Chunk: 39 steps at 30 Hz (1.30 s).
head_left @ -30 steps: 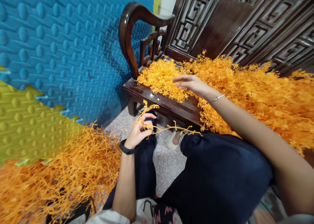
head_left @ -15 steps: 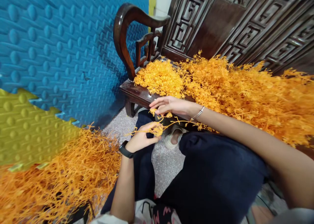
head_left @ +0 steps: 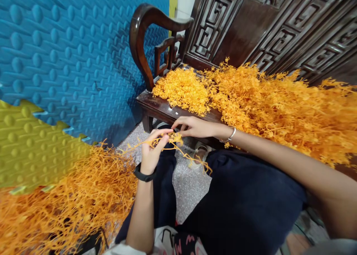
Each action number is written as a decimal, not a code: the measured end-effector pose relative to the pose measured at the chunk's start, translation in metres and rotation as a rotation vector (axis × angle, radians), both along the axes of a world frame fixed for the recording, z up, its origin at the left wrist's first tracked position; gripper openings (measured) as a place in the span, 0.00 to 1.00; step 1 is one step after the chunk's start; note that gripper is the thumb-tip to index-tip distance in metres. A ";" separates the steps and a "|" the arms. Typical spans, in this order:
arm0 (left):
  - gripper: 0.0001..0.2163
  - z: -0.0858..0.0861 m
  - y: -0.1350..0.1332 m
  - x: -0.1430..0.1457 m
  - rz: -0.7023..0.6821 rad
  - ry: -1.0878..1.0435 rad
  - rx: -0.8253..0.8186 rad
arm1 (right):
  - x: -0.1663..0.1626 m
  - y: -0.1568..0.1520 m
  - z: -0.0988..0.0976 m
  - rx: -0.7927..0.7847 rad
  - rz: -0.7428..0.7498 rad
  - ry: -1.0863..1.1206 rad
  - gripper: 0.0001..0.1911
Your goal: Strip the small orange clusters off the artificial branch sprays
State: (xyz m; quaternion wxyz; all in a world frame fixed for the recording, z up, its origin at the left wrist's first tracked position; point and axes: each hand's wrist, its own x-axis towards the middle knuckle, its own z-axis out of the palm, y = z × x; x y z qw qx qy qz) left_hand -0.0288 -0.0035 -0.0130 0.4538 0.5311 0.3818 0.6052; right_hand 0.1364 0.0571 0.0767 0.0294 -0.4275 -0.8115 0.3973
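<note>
My left hand, with a black band at its wrist, is closed in a pinch around a thin orange plastic flower sprig. One end of the sprig trails left past the hand, while its branching end hangs to the lower right over the floor. From the other side my right hand, wearing a silver bracelet, has its bent fingertips on the yellow-orange blossoms near the left fingertips. The exact grip of the right fingers is partly hidden by the blossoms.
A dark carved wooden bench holds a small pile of loose blossoms and a big heap of orange sprigs. Bare orange stems are heaped at lower left, beside a blue and yellow foam mat wall.
My left hand has risen and turned upright, closing on the sprig. My right hand has shifted slightly down, its fingertips now meeting the blossoms. The sprig's branching end has swung down.
</note>
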 end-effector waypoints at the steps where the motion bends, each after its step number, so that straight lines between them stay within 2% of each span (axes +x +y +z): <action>1: 0.11 0.001 -0.001 0.001 0.026 -0.021 -0.037 | -0.001 -0.003 0.004 0.068 0.030 -0.016 0.18; 4: 0.08 0.002 -0.001 0.001 0.038 -0.038 -0.103 | -0.008 -0.014 0.016 0.140 0.124 0.017 0.26; 5: 0.08 0.002 0.000 0.000 0.030 -0.026 -0.112 | -0.011 -0.017 0.019 0.141 0.155 0.037 0.25; 8: 0.10 0.004 0.000 -0.002 -0.016 -0.014 -0.128 | -0.017 -0.022 0.025 0.247 0.197 0.030 0.13; 10: 0.11 0.005 0.000 -0.002 -0.026 -0.044 -0.146 | -0.017 -0.021 0.026 0.326 0.184 0.016 0.13; 12: 0.12 0.006 -0.001 0.000 -0.008 -0.077 -0.171 | -0.014 -0.017 0.026 0.297 0.114 0.054 0.15; 16: 0.13 0.009 -0.005 0.012 0.064 -0.111 -0.209 | -0.008 -0.010 0.023 0.115 -0.140 0.156 0.15; 18: 0.14 0.010 -0.006 0.018 0.112 -0.111 -0.199 | -0.006 -0.008 0.021 0.094 -0.219 0.178 0.15; 24: 0.15 0.014 -0.009 0.020 0.168 0.019 -0.094 | -0.007 -0.002 0.015 0.213 -0.292 0.220 0.14; 32: 0.14 0.012 -0.008 0.023 0.252 -0.010 -0.115 | -0.027 -0.003 0.016 0.112 -0.382 0.273 0.17; 34: 0.14 0.011 -0.010 0.021 0.309 -0.075 -0.128 | -0.021 0.012 0.023 0.171 -0.471 0.286 0.16; 37: 0.14 0.010 -0.011 0.008 0.410 -0.162 -0.137 | 0.011 0.047 0.033 0.412 -0.776 0.351 0.16; 39: 0.13 0.009 -0.009 -0.003 0.385 -0.179 -0.142 | 0.038 0.068 0.031 0.542 -0.893 0.368 0.14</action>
